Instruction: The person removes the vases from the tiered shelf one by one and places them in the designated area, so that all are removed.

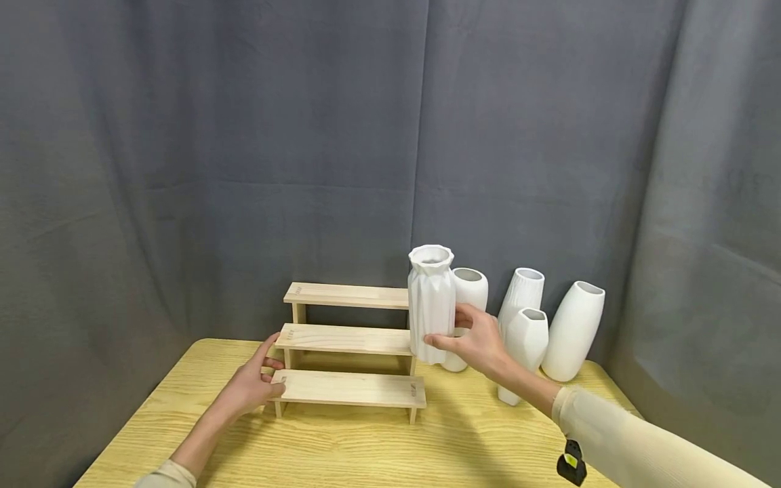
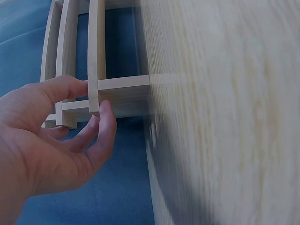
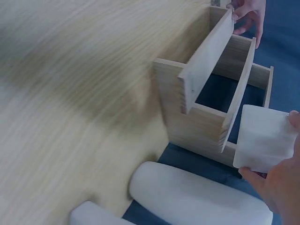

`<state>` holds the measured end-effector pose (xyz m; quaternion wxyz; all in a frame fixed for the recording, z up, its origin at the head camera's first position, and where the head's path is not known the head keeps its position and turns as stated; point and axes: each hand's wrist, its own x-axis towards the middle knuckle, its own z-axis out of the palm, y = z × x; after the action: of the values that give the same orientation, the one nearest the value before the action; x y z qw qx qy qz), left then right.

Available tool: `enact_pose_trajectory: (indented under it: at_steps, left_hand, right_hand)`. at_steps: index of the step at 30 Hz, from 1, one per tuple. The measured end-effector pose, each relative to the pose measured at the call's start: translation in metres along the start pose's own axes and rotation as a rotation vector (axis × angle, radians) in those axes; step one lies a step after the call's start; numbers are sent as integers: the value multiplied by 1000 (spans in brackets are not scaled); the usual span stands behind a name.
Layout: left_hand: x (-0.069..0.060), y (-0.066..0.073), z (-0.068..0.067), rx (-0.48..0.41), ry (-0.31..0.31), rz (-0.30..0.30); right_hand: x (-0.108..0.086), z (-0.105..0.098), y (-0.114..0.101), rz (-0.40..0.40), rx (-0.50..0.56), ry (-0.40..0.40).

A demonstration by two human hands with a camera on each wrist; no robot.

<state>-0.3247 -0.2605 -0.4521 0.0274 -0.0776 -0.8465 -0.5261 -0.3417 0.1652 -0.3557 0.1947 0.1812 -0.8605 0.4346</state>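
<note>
My right hand (image 1: 478, 341) grips a white pleated vase (image 1: 432, 308) with a scalloped rim, upright and in front of the right ends of the shelf's upper boards. In the right wrist view its square white base (image 3: 265, 138) faces the camera, clear of the table. At the left side of the three-tier wooden stepped shelf (image 1: 348, 388), my left hand (image 1: 251, 384) pinches the end of the lowest board. The left wrist view has the thumb (image 2: 65, 88) on one face of that board and a finger (image 2: 105, 133) against the other.
On the wooden table (image 1: 342, 451), several white vases stand to the right: a rounded one (image 1: 470, 290) partly behind my right hand, a ribbed one (image 1: 521, 295), a faceted one (image 1: 527, 339) and a tall smooth one (image 1: 572, 332). Grey curtains (image 1: 305, 135) hang behind and beside the table.
</note>
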Motion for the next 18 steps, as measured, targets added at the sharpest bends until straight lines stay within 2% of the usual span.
enact_pose_trajectory:
  at_steps: [6,14,18]
  left_hand:
    - [-1,0,-3,-5,-2,-7]
    - [-4,2,-4,-31,-10,-2]
    - [-5,2,-5,-29,-4,-8]
  right_hand:
    - [-13,-5,15,15,56,7]
    - [-25,-14,28,84,1,36]
    - [-30,-14,37,96,14,35]
